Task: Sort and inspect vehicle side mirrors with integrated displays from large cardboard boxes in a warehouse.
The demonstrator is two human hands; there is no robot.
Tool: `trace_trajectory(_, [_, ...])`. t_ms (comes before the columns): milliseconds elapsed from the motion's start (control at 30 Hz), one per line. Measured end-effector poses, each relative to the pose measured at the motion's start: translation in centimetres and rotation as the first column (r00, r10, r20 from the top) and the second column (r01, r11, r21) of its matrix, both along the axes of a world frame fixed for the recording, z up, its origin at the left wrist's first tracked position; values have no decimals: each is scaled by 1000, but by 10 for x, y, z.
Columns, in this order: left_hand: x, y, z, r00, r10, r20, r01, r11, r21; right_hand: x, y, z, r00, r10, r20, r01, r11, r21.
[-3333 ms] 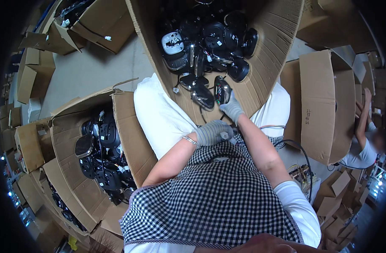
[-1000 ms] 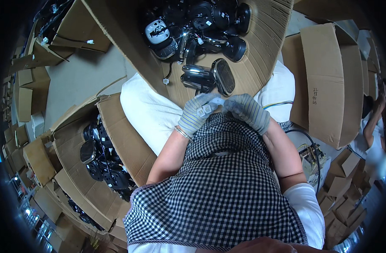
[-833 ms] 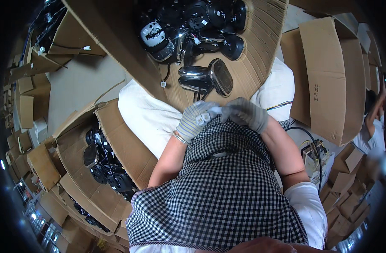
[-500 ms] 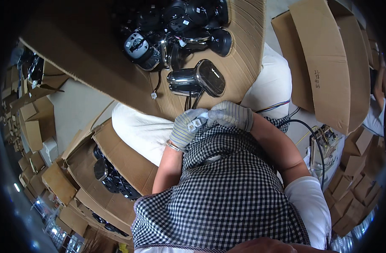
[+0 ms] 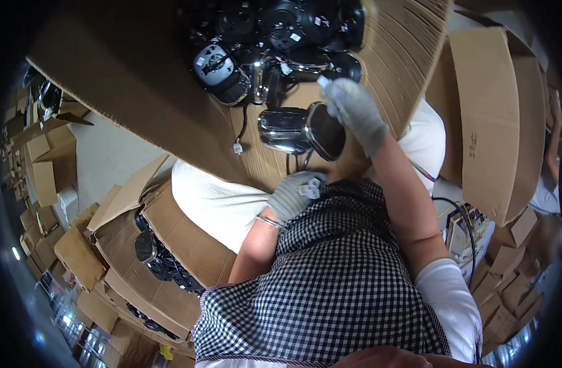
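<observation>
My left hand (image 5: 286, 197), in a striped grey glove, is closed around several small white plastic connectors (image 5: 309, 189) near my lap. My right hand (image 5: 356, 110), also gloved, is raised inside the large carton (image 5: 404, 67), its fingers closed on a small white plastic piece (image 5: 323, 81) whose kind I cannot make out. Just below it lies a side mirror (image 5: 285, 130) with a black and chrome housing, its cables running down toward my left hand. Further in, several more black mirrors (image 5: 223, 70) are piled, and a cable ends in a white plug (image 5: 237, 148).
At the left an open carton (image 5: 189, 236) holds more black mirrors (image 5: 152, 248). Another tall carton (image 5: 483, 116) stands at the right, with a black cable (image 5: 472, 245) and a white box of parts (image 5: 468, 236) below it. Many smaller cartons surround the floor.
My right hand has left my left hand and moved up and right, over the side mirror, carrying a white piece. The left hand stays low with the connectors. The view has shifted slightly.
</observation>
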State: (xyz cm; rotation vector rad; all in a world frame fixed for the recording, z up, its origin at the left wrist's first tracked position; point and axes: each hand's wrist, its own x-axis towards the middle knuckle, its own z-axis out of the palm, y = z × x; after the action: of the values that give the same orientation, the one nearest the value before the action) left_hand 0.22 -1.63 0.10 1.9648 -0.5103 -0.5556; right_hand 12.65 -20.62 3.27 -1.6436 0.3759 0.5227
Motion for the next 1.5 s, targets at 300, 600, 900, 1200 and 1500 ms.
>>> trace_trajectory(300, [6, -12, 22, 843, -114, -526, -73, 944, -322, 145, 51, -173, 829, 559, 9, -469, 705, -532])
trace_trajectory(600, [7, -9, 13, 963, -103, -248, 26, 955, -296, 84, 63, -135, 994, 107, -17, -103, 984, 144])
trace_trajectory(900, [14, 1, 14, 888, 340, 309, -386, 917, 100, -54, 41, 14, 462, 687, 560, -204, 698, -687])
trace_trajectory(1200, [25, 3, 16, 649, 450, 613, -351, 892, -284, -94, 26, 37, 763, 506, 403, -427, 862, -273])
trace_trajectory(1500, [7, 4, 2, 969, 242, -44, -240, 895, -377, -125, -19, 64, 994, 39, 107, -52, 991, 120])
